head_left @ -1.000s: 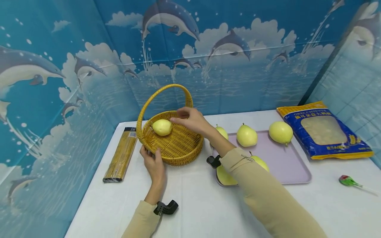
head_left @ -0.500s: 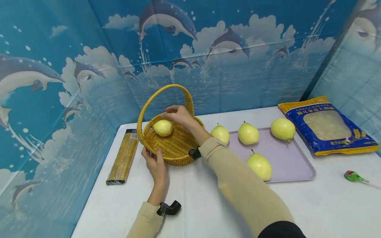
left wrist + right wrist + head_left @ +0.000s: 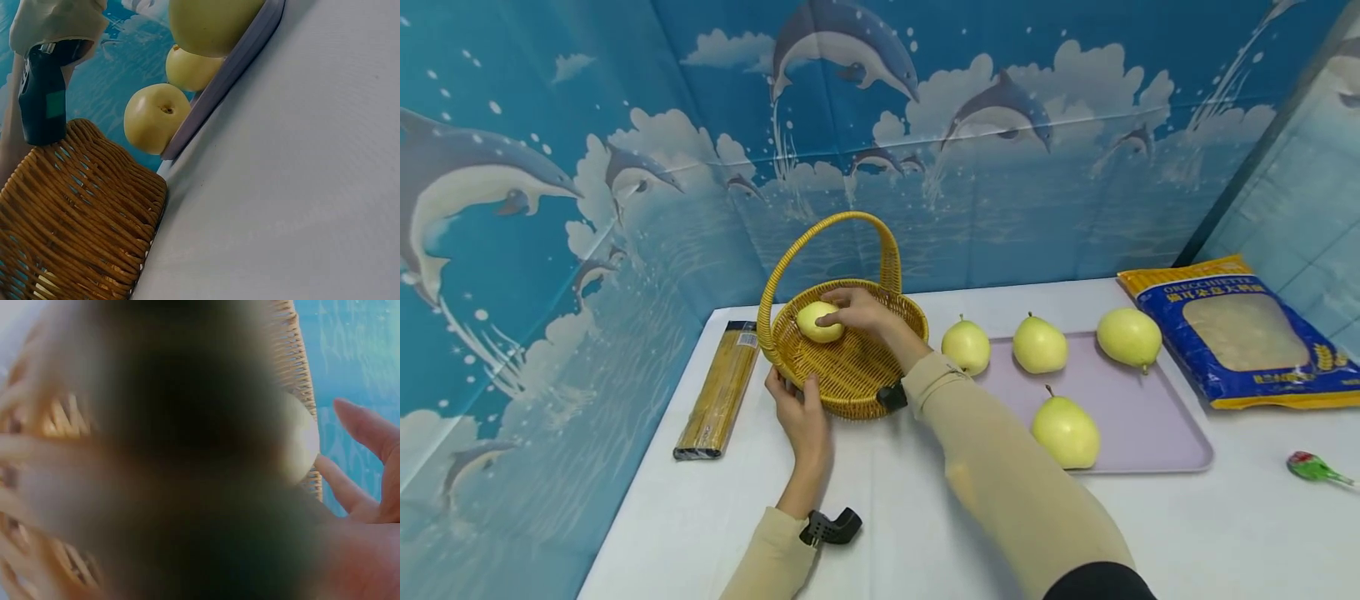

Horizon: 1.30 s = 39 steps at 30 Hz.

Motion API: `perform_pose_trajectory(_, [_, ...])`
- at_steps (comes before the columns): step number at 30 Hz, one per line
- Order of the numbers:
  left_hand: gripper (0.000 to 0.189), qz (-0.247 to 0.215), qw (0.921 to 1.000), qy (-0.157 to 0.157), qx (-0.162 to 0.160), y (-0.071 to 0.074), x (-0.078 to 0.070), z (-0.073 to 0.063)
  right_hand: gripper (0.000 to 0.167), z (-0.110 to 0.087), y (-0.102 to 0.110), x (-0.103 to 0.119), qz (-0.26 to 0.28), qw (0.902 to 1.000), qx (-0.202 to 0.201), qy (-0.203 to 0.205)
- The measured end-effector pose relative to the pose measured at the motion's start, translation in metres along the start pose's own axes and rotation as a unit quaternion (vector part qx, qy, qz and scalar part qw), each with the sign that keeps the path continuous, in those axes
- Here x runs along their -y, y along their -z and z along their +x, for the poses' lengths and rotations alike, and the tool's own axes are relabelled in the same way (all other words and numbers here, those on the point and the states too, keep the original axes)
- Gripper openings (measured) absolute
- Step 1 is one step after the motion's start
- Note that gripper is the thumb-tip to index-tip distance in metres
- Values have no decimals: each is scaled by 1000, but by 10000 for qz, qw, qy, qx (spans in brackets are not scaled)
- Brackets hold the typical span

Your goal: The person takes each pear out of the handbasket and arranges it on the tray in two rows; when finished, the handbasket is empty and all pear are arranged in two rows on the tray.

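A yellow wicker basket [image 3: 850, 367] with a tall arched handle stands left of centre on the table. Inside it, near the left rim, lies a pale yellow-green pear [image 3: 819, 322]. My right hand [image 3: 861, 315] reaches over the basket, its fingers and thumb extended at the pear's right side; a fingertip meets the pear's edge in the right wrist view, where a dark blur covers much of the picture. My left hand [image 3: 802, 421] rests against the basket's front-left outer wall, thumb upright, other fingers partly hidden by the wicker. The left wrist view shows the basket's side [image 3: 87, 219].
A lilac tray [image 3: 1142, 425] right of the basket bears several pears [image 3: 1066, 433], partly covered by my right sleeve. Beyond it lie a blue and yellow pasta bag [image 3: 1247, 329] and a green-wrapped lollipop [image 3: 1318, 468]. A packet of wooden chopsticks [image 3: 718, 392] lies left of the basket.
My right hand has moved left and down to the pear in the basket, and my right sleeve has shifted left. The left hand stays at the basket's side.
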<state>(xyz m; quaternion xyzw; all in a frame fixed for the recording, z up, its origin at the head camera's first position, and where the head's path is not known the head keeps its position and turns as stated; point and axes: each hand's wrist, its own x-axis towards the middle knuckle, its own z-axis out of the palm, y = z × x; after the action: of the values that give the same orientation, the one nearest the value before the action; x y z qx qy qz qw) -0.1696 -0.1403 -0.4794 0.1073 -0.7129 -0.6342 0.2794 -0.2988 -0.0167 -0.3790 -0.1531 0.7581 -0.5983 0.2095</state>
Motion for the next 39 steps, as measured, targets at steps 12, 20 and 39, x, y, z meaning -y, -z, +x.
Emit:
perform_pose_trajectory(12, [61, 49, 10000, -63, -40, 5, -1, 6, 59, -1, -10, -5, 325, 9992, 249, 25])
perform_pose_trajectory(20, [59, -119, 9999, -28, -38, 0, 2, 1, 59, -4, -24, -9, 45, 9985, 553, -29])
perform_pose_trajectory(39, [59, 122, 9997, -197, -82, 0, 2, 2, 65, -10, -35, -3, -1090, 9932, 388, 132])
